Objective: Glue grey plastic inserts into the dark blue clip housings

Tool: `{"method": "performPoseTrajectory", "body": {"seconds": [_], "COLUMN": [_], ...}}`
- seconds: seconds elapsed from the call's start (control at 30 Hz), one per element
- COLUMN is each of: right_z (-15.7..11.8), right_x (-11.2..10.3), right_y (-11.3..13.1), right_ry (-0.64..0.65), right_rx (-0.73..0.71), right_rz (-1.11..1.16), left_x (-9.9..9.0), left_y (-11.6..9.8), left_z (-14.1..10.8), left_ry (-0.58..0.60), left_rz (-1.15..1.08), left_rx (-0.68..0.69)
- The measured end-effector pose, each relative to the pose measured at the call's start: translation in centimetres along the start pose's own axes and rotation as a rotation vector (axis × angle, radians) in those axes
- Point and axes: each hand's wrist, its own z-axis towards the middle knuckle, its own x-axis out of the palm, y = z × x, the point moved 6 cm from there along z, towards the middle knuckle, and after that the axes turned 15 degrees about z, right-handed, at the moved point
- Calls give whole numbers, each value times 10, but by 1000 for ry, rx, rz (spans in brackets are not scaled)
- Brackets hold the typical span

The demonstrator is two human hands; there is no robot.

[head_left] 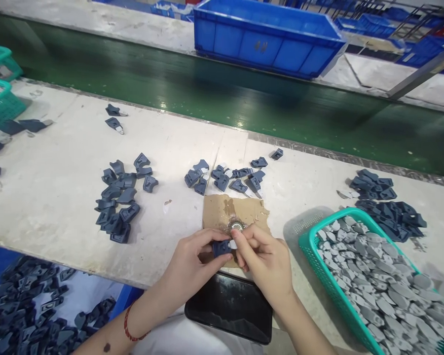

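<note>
Between thumb and fingers, my left hand [194, 261] grips a dark blue plastic part [221, 248] over the front of the table. My right hand [264, 259] pinches a small light grey plastic piece [232, 244] against the right end of that part. Just beyond my fingertips, a small round metal-rimmed object [237, 226] sits on a sheet of brown cardboard [214, 209]. Beneath my hands lies a black tablet-like slab [231, 305]. Past the cardboard is a cluster of blue parts [222, 180], some with grey pieces attached.
At right stands a green basket [314, 246] heaped with grey pieces [385, 276]; blue parts [392, 217] lie behind it. More blue parts [114, 212] are piled left. A blue bin [129, 296] of parts sits lower left. Beyond the green belt [151, 88] stands a large blue crate [262, 44].
</note>
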Motion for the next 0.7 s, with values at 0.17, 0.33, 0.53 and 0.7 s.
{"method": "performPoseTrajectory", "body": {"seconds": [0.17,0.33,0.53,0.7], "right_z": [-1,-3,0,-1], "right_x": [2,5,5,-1], "right_y": [10,15,10,3], "right_ry": [14,57,101,45], "right_rx": [-178,-283,-191,-117], "right_rz": [-192,-279,-236,-73], "left_x": [0,0,0,-1], "left_y": [2,2,0,-8], "left_z": [-1,-2,-3,-5], "left_ry": [5,5,-11,-28], "left_rz": [33,84,145,260], "left_rx": [12,11,56,197]}}
